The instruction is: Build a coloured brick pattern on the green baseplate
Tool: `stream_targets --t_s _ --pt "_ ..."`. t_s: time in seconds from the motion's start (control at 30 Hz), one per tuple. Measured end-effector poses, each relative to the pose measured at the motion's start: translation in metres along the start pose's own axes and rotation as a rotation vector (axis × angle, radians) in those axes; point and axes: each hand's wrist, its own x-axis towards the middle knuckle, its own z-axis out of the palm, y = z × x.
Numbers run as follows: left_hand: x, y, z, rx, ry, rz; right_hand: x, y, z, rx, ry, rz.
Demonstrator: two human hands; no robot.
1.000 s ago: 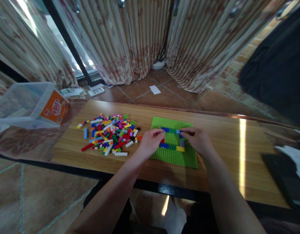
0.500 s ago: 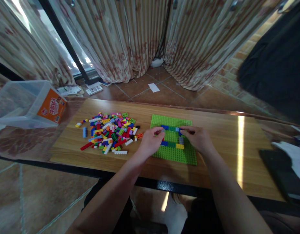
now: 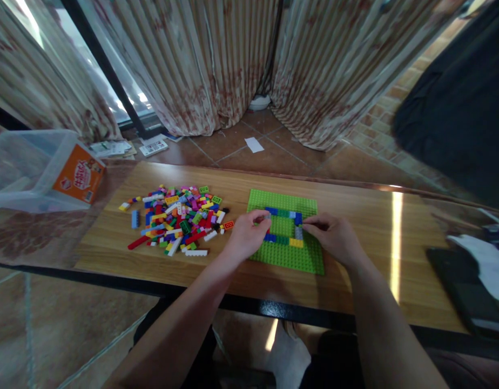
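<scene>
A bright green baseplate (image 3: pixel 292 259) lies on the wooden table (image 3: pixel 366 275). On it stands a small ring of bricks (image 3: pixel 282 213) in blue, green, grey and yellow. My left hand (image 3: pixel 245 236) rests on the plate's left side, fingers curled in a pinch at the ring's left wall; what they hold is too small to make out. My right hand (image 3: pixel 336 237) lies on the plate's right side, fingertips pressed together against the grey brick (image 3: pixel 298 232) of the right wall. A pile of loose coloured bricks (image 3: pixel 176 219) lies left of the plate.
A clear plastic tub (image 3: pixel 26 170) with an orange label sits at the table's left end. A dark flat object (image 3: pixel 464 289) and something white lie at the right. Curtains, floor tiles and scattered papers are behind. A dark garment hangs at upper right.
My right hand has slid back from the ring's far right corner to its right wall, uncovering the blue corner brick. The left hand stays at the ring's left side. The view shifted slightly.
</scene>
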Motion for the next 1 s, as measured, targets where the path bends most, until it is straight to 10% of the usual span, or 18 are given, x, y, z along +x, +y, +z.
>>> stream_targets --t_s 1.0 --pt "-0.003 0.005 0.001 0.138 -0.019 0.052 0.001 0.009 0.002 -0.162 -0.041 -0.236"
